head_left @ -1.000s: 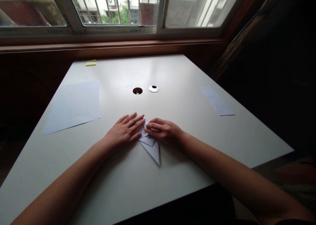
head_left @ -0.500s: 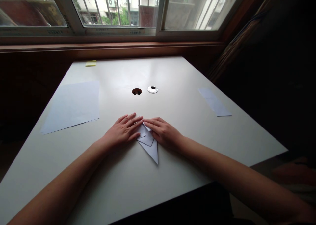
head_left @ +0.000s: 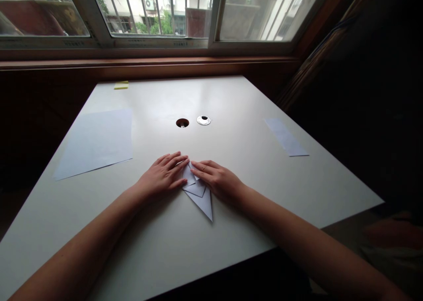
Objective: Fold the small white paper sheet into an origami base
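Note:
A folded piece of white paper lies on the white table, its sharp tip pointing toward me and layered flaps showing in its middle. My left hand rests flat on its left side, with fingers stretched out and the thumb near a flap's edge. From the right, my right hand lies over the opposite side, fingers extended and pressing on the upper flap. The fingertips of both hands come close together at the far end of the paper, which they partly cover.
White sheets lie at the table's left, and a narrow paper strip at the right. Beyond my hands are a round cable hole and its metal cover. Yellow sticky notes sit at the far left edge, below the window.
The fingertips of both hands have shifted slightly on the paper, the left ones a little to the left. The paper stays in nearly the same place.

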`<action>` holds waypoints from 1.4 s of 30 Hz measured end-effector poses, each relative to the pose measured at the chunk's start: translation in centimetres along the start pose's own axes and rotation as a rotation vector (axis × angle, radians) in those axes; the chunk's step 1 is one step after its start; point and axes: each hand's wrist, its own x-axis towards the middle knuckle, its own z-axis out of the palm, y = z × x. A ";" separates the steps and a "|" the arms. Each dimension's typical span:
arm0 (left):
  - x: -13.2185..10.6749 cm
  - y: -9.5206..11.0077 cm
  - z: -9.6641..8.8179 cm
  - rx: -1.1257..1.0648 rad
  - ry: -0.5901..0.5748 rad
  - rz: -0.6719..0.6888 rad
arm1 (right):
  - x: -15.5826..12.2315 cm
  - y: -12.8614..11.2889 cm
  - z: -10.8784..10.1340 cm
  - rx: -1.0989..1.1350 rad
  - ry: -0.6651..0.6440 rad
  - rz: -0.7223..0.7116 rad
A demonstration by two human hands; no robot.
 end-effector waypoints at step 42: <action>0.0 0.0 -0.2 -0.035 0.010 -0.004 | -0.2 -0.3 -0.3 -0.051 -0.001 -0.052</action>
